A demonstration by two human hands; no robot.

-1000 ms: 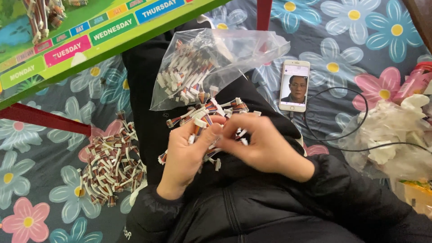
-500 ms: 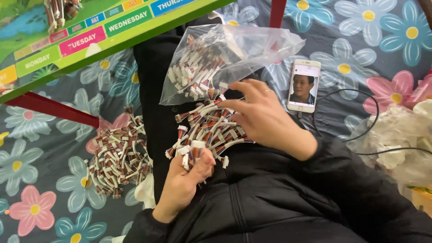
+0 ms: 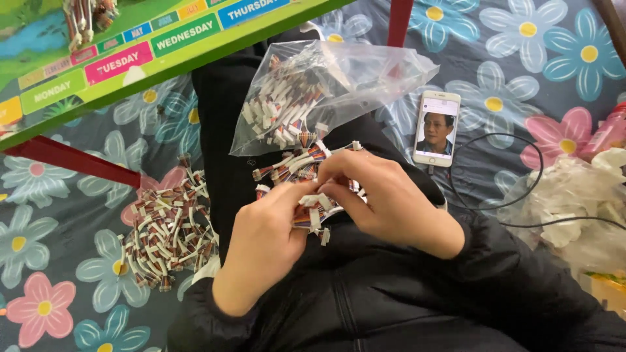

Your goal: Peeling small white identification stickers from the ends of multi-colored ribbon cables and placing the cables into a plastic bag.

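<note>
Left hand and right hand meeting on lap, fingertips pinching short wire connectors for sorting; open plastic bag lying at twelve o'clock, finished-looking pile at nine.

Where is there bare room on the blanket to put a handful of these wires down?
Bare flowered blanket shows left of the loose wire pile, and between the phone and the top right corner. The lap is crowded: both hands, wire bundle and bag.

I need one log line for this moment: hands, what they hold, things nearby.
hands: left and right pinch short wire connectors on lap | clear bag above | loose pile at left | phone at right
</note>
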